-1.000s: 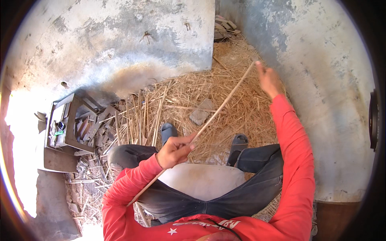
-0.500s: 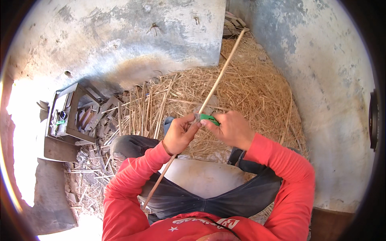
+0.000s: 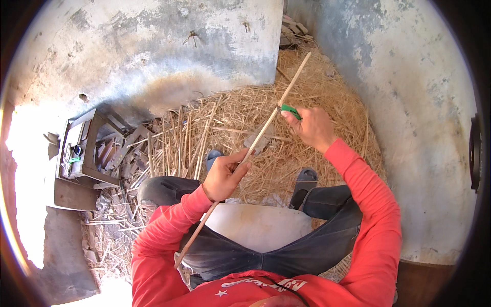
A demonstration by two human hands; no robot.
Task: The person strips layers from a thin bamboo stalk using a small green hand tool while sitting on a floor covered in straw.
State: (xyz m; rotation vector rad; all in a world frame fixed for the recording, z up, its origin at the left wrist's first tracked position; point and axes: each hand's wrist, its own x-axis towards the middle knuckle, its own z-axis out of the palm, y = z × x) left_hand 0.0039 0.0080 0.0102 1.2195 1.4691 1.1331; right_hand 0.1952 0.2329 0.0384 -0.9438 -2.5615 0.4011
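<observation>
A long thin wooden stick (image 3: 266, 128) runs slantwise from near my lap up and away to the right. Its far part is pale and bare, while the part below my left hand is browner. My left hand (image 3: 223, 177) is closed around the stick at about its middle. Farther up, my right hand (image 3: 315, 128) grips a small green-handled knife (image 3: 291, 111). The knife's front end meets the stick; its blade is mostly hidden or too small to make out.
Straw and shavings (image 3: 327, 102) cover the floor. Several sticks (image 3: 206, 138) lie to the left, beside a wooden stool (image 3: 92, 146) with wood scraps and another green-handled tool (image 3: 74, 159). A pale sack-like surface (image 3: 255, 225) lies between my legs. Worn walls (image 3: 404, 102) stand close around.
My right hand has slid the knife up and away along the stick from beside my left hand. The stick's far tip has dropped slightly; my left hand stays nearly in place.
</observation>
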